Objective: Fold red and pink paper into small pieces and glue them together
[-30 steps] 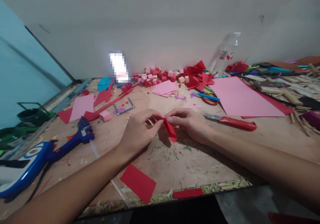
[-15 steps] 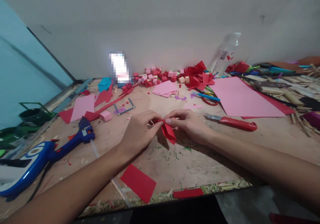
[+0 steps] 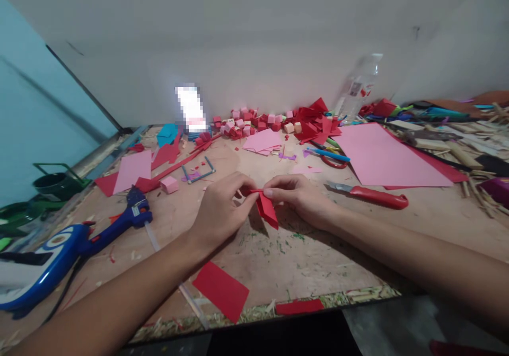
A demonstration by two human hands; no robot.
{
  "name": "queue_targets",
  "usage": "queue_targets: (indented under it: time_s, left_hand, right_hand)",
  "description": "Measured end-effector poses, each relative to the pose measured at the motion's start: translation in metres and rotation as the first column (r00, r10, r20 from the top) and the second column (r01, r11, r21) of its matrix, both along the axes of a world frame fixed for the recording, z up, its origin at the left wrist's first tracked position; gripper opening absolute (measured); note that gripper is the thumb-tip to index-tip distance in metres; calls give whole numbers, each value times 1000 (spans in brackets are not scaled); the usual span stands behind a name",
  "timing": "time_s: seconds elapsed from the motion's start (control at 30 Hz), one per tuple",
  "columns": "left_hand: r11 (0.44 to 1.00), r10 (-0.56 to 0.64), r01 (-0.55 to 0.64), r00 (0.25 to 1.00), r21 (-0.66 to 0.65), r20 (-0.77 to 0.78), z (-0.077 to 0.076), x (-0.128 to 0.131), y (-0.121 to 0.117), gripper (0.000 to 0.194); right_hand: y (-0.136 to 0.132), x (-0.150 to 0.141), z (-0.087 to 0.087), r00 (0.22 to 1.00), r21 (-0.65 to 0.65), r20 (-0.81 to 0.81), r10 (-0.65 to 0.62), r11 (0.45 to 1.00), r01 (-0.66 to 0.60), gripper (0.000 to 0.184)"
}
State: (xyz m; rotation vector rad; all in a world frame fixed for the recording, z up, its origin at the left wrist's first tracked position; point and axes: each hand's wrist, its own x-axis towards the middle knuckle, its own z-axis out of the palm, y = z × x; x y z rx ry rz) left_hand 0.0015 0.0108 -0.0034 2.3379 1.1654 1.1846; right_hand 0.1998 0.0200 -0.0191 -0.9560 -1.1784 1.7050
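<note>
Over the middle of the worktable, both hands pinch one small folded piece of red paper (image 3: 268, 212). My left hand (image 3: 226, 205) has its thumb and fingertips closed on the paper's upper left edge. From the other side, my right hand (image 3: 300, 197) grips the upper right edge between thumb and fingers. The folded part hangs down toward me, its lower tip just above the wood. A flat red paper rectangle (image 3: 222, 291) lies nearer the front edge, below my left forearm, and a red paper strip (image 3: 299, 306) is beside it.
A blue glue gun (image 3: 137, 207) lies on the left near a pink paper cube (image 3: 169, 185). To the right are a red-handled knife (image 3: 377, 196) and pink paper sheets (image 3: 392, 154). Small paper cubes (image 3: 242, 123), a bright phone (image 3: 191, 107) and a plastic bottle (image 3: 359, 88) line the wall.
The hanging red paper has turned slightly, so its fold looks flatter and narrower. Both hands keep their pinch in nearly the same place.
</note>
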Motion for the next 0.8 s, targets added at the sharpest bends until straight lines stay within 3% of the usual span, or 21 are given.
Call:
queue_targets:
  time_s: [0.17,0.47,0.6,0.8]
  left_hand:
    - [999,-9,9,1000,32,0,1,2,-2,13]
    - [995,-66,65,998,81,8,6,3,-6,2]
    - [998,-65,64,997,24,40,6,2,-4,14]
    - [993,-7,23,990,-117,138,1,2,-1,12]
  right_hand:
    - [0,1,-1,1000,8,-26,-16,1000,17,24]
    - [3,1,-4,988,-31,-136,-71,997,67,28]
    - [4,2,-4,989,-21,-131,-69,998,67,28]
    - [2,2,-2,997,-14,-81,-17,1000,16,26]
